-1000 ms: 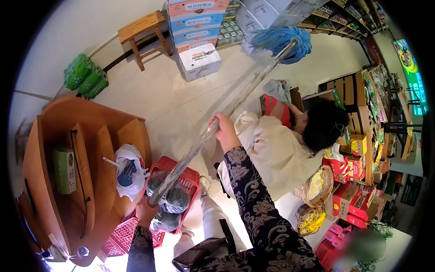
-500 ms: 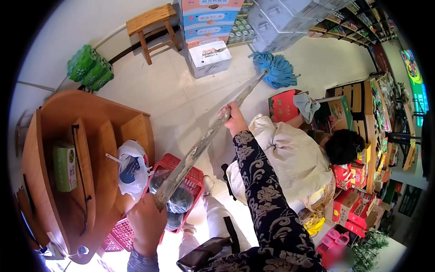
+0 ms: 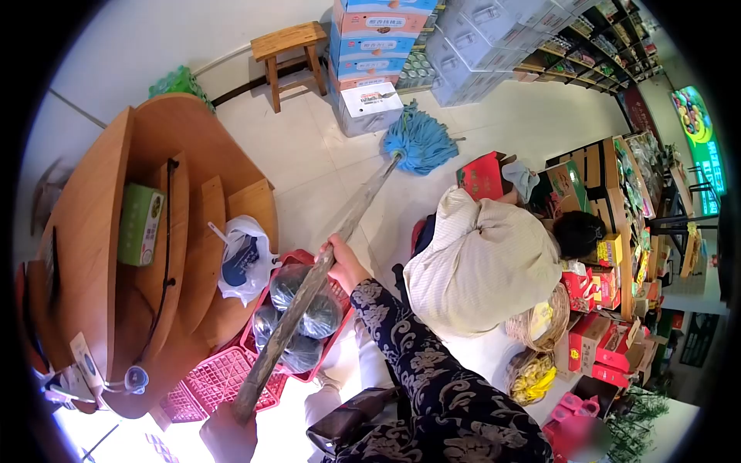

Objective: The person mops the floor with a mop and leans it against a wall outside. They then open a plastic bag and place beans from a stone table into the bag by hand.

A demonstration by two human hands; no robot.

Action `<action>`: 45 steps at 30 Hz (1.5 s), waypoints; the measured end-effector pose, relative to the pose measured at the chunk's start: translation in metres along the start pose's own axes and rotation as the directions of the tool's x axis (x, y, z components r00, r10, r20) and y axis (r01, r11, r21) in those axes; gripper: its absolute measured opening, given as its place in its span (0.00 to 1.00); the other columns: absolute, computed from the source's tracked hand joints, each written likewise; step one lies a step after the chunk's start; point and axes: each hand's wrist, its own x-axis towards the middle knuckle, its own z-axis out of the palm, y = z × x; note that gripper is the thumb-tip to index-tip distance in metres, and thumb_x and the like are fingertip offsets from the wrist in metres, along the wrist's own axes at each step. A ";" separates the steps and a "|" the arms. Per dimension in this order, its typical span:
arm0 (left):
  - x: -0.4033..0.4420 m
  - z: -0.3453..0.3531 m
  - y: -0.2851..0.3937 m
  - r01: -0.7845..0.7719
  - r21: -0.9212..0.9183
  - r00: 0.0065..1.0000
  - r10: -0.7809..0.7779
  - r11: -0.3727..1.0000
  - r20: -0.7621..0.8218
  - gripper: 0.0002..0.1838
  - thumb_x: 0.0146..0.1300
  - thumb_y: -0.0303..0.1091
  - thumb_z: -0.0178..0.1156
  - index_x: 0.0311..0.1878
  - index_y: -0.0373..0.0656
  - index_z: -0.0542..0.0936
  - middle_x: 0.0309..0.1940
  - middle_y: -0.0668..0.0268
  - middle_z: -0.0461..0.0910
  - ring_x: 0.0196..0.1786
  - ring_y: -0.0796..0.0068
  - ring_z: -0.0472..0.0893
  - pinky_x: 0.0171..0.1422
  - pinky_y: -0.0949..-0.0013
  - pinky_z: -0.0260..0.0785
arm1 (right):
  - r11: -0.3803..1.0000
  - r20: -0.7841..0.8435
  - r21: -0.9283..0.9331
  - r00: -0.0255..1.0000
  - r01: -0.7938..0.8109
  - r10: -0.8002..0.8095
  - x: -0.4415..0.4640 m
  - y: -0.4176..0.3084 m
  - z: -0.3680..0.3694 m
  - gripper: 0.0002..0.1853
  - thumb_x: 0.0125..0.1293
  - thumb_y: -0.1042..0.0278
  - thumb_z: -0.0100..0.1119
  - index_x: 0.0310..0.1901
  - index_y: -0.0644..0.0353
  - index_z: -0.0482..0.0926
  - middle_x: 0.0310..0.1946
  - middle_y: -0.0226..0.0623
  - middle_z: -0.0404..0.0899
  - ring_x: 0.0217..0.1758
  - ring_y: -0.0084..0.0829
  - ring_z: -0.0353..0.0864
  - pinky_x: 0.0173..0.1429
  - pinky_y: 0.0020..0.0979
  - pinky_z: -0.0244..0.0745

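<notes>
Slanting across the middle of the scene, from near left toward far centre, a mop [image 3: 299,305] with a long, round handle [image 3: 357,213], greyish brown, mottled and rough-looking. At the far end, on a floor [image 3: 309,170] of smooth pale tiles, a mop head [image 3: 421,140] of soft blue strands, spread in a loose tuft. Clamped around the middle of the handle, the right hand [image 3: 344,264], at the end of a dark sleeve [image 3: 432,355] with pale floral swirls. Clamped around the near end, the left hand [image 3: 229,437], well apart from the right. Beneath the handle, a red plastic basket [image 3: 341,301] with lattice walls, packed with round dark bundles [image 3: 318,312] in shiny film; just beside, nearer and to the left, a second basket [image 3: 228,378] of similar lattice. At left, a shelf unit [image 3: 224,147] of smooth orange-brown wood with curved edges, bearing a green cardboard box [image 3: 140,224] and a crinkled white plastic bag [image 3: 245,270]. Far, near the mop head, a white carton [image 3: 372,108], a tall stack of blue and pink cartons [image 3: 378,46] and a plain wooden stool [image 3: 289,42]. To the right of the handle, a person [image 3: 482,266] bent low in a cream, finely ribbed top. Farther right, woven wicker baskets [image 3: 562,324] and stiff red boxes [image 3: 602,347].
</notes>
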 end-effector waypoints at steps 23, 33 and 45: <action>-0.298 -0.075 -0.190 -0.374 -0.142 0.712 0.186 0.917 -0.677 0.07 0.52 0.21 0.46 0.29 0.35 0.75 0.22 0.59 0.76 0.25 0.66 0.76 0.33 0.67 0.68 | 0.990 0.147 -0.139 0.989 0.009 0.012 -0.180 0.306 -0.035 0.07 0.60 0.73 0.48 0.35 0.63 0.61 0.28 0.38 0.68 0.27 0.35 0.73 0.35 0.44 0.75; -0.382 -0.055 -0.138 -0.545 -0.118 0.646 0.326 0.830 -0.690 0.07 0.46 0.20 0.49 0.26 0.37 0.76 0.15 0.61 0.74 0.18 0.67 0.75 0.24 0.69 0.65 | 0.991 0.023 0.018 0.991 0.131 -0.131 -0.282 0.296 -0.158 0.09 0.59 0.72 0.52 0.37 0.62 0.63 0.22 0.36 0.69 0.22 0.31 0.74 0.26 0.31 0.75; -0.516 -0.104 -0.124 -0.636 -0.157 0.681 0.453 0.756 -0.576 0.12 0.50 0.38 0.55 0.25 0.36 0.75 0.18 0.62 0.73 0.23 0.67 0.73 0.30 0.69 0.62 | 0.985 -0.021 0.122 0.992 0.126 -0.124 -0.428 0.379 -0.239 0.06 0.62 0.69 0.48 0.35 0.61 0.64 0.25 0.38 0.72 0.25 0.31 0.75 0.29 0.33 0.76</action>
